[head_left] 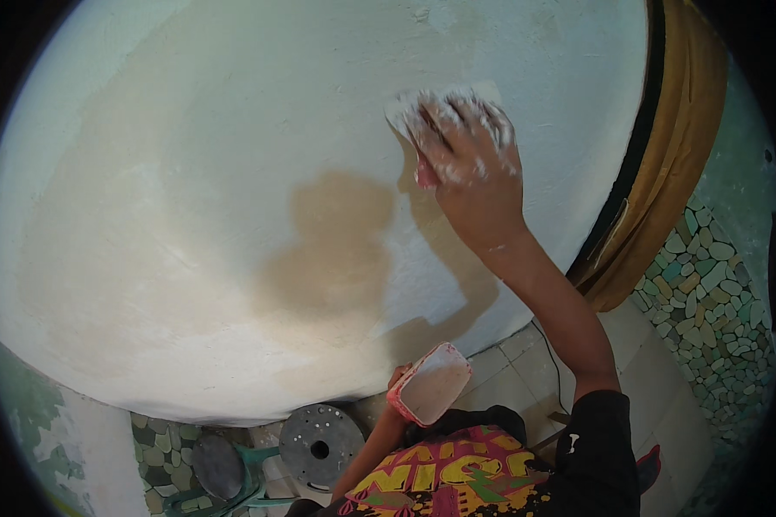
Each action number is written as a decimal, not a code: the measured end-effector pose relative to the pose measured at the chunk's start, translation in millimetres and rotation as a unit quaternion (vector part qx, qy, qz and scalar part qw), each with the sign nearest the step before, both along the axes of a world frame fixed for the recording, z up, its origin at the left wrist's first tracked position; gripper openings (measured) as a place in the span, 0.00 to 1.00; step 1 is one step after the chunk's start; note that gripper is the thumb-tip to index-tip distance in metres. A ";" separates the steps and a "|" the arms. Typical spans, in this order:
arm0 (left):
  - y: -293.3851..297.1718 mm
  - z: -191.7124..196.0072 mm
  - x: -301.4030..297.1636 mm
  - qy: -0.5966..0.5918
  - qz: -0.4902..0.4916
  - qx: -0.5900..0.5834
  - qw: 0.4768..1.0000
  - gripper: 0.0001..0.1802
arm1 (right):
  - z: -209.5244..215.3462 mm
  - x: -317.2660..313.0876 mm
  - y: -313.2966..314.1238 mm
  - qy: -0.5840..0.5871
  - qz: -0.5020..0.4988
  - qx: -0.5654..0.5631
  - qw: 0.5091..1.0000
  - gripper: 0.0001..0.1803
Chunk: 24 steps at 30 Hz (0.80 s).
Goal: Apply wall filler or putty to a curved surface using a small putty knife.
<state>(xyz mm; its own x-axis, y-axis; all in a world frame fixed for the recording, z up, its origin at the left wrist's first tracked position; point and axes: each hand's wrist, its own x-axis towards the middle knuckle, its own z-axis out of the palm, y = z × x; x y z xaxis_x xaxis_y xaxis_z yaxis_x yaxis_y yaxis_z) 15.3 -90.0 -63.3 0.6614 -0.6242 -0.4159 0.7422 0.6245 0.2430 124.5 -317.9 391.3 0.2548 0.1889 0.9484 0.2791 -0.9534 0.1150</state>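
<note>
My right hand point(474, 155), its fingers smeared with white paste, grips a flat putty scraper point(399, 112) and presses it to the pale wall point(207, 129). A reddish bit of the tool shows below my fingers. Lower down, close to my chest, my left hand point(398, 376) holds a pinkish-red rectangular plastic tub point(435, 384). Pale residue coats the inside of the tub. Most of the left fingers are hidden behind it. The wall is whitish with beige patches, and shadows of my arm and head fall on it.
At the wall's right edge stands a brown wooden frame point(694, 112). A round dark grey disc with holes point(302, 444) and a green chair point(252, 474) are at the lower left. Floor tiles point(535, 379) border pebble mosaic point(707, 276).
</note>
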 end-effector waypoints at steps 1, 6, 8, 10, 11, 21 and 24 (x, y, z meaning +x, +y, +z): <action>-0.4 3.6 -2.5 0.000 0.008 0.001 1.000 0.31 | -7.1 -2.4 2.5 0.033 -0.006 -0.001 0.999 0.25; 6.5 14.4 -4.9 -0.011 0.039 -0.030 0.999 0.30 | 14.3 -48.0 -4.6 0.085 -0.007 0.025 0.996 0.24; 2.2 25.5 -9.1 -0.011 0.032 -0.066 0.997 0.30 | 27.0 -37.3 -11.9 0.060 0.012 0.040 0.997 0.24; -14.3 67.2 -12.4 -0.010 0.010 -0.053 0.999 0.30 | 36.0 -12.0 -23.9 -0.040 0.034 0.029 0.998 0.25; -16.1 74.2 -14.7 -0.010 0.009 -0.054 0.998 0.30 | 29.0 -4.2 -23.8 -0.021 0.007 -0.005 1.000 0.25; 5.8 9.4 -17.3 -0.009 0.007 -0.024 1.000 0.33 | 14.4 -22.6 -22.5 0.019 0.024 0.046 0.998 0.24; 5.5 11.0 -25.6 -0.011 0.022 -0.006 1.000 0.31 | 27.2 0.6 -26.5 -0.045 0.031 -0.024 0.998 0.24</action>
<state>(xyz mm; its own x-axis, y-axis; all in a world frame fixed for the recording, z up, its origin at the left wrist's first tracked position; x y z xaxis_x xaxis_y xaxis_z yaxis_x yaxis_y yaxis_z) -10.4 -84.5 -52.3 0.6967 -0.5997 -0.3936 0.7090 0.6593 0.2505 125.2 -344.4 418.5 0.1558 0.2475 0.9563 0.3242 -0.9273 0.1872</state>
